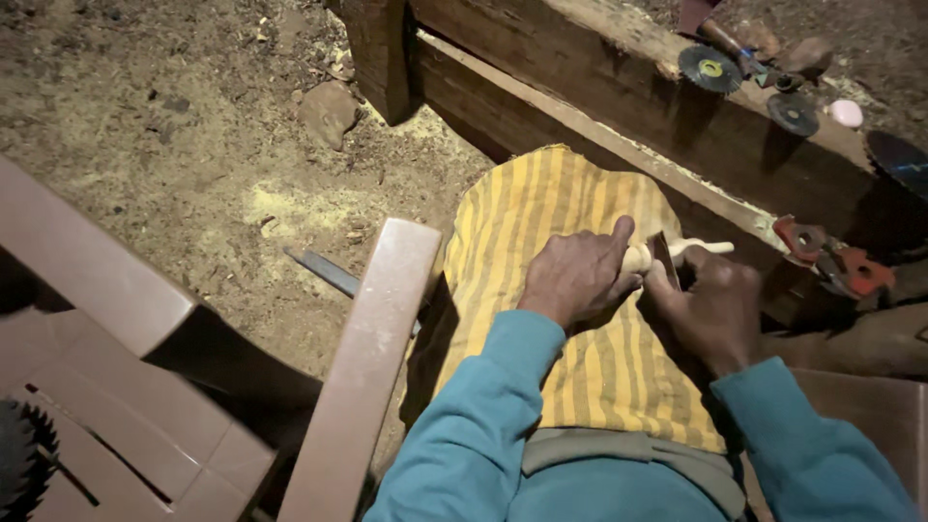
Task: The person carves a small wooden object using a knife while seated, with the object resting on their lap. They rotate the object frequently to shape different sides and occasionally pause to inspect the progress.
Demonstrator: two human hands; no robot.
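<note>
Left hand [578,275] clamped on pale wooden piece [677,251], held over yellow striped cloth [541,290] on lap. Right hand [710,304] gripping dark blade [665,257], probably chisel, against piece. Saw discs [710,68] on beam [599,68].

Open sawdust ground [193,145] left, chair arm [367,358] beside lap, wooden beam [599,87] blocking ahead
</note>
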